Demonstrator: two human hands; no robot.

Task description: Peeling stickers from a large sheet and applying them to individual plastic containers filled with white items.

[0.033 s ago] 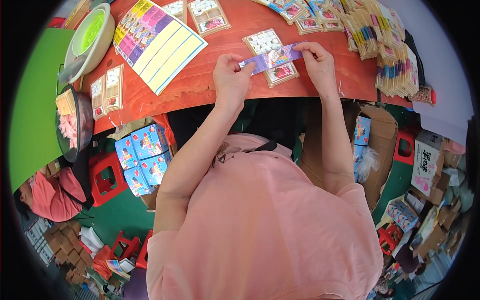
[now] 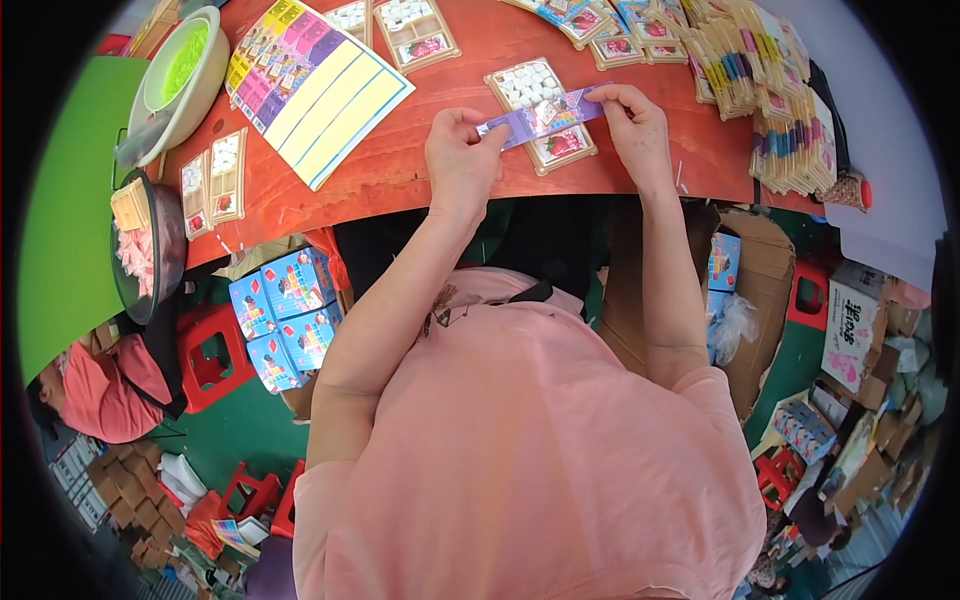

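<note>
Both my hands stretch a purple printed sticker strip [image 2: 548, 116] across a small tray [image 2: 562, 150] on the table. The tray holds white pellets in its far part and a strawberry picture in its near part; the strip hides its middle. My left hand [image 2: 465, 155] pinches the strip's left end between thumb and fingers. At the other end, my right hand [image 2: 634, 130] pinches the strip's right corner. A sticker sheet [image 2: 320, 95] lies to the left, its near part showing bare yellow backing. Another tray with white pellets [image 2: 418, 35] sits beyond my left hand.
On the red table [image 2: 390, 165], stacks of banded trays [image 2: 795, 140] stand at the right. Two trays [image 2: 228, 175] lie near the left edge, beside a white basin [image 2: 205, 95] and a dark bowl [image 2: 168, 230]. Blue boxes [image 2: 290, 310] and a red stool [image 2: 212, 355] are below.
</note>
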